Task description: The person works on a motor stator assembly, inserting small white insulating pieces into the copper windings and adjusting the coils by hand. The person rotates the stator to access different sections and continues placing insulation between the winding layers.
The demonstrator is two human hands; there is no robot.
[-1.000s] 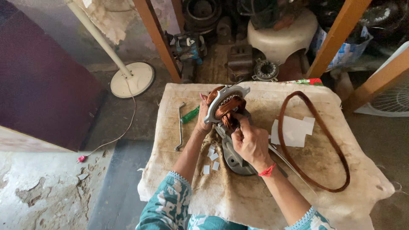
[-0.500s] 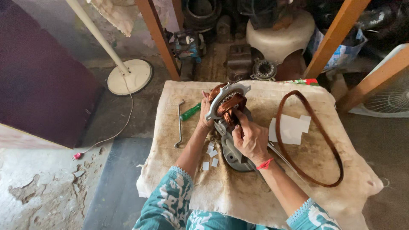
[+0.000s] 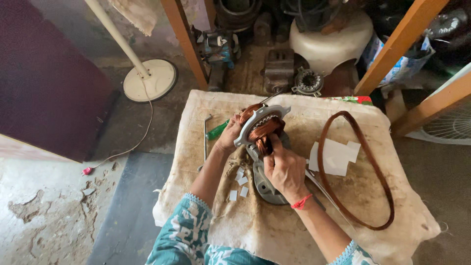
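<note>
We log a stator (image 3: 261, 128) with copper windings, tilted up at the cloth's (image 3: 274, 230) centre. Our left hand (image 3: 229, 135) grips its rim at nine o'clock; our right hand (image 3: 283, 169) pinches the windings at six. Brown loop (image 3: 378, 172) and white paper (image 3: 337, 156) at three; green screwdriver (image 3: 216, 131) at nine.

cracked concrete floor (image 3: 59, 216) | cloth-covered table (image 3: 274, 230) | white fan stand (image 3: 147, 78)

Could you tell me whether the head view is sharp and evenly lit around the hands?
Head view: soft, even daylight, no glare; the right hand and copper winding are sharp; only faint shadows fall on the cloth-covered table; straight wooden posts splay outward, showing wide-angle distortion at the edges.
</note>
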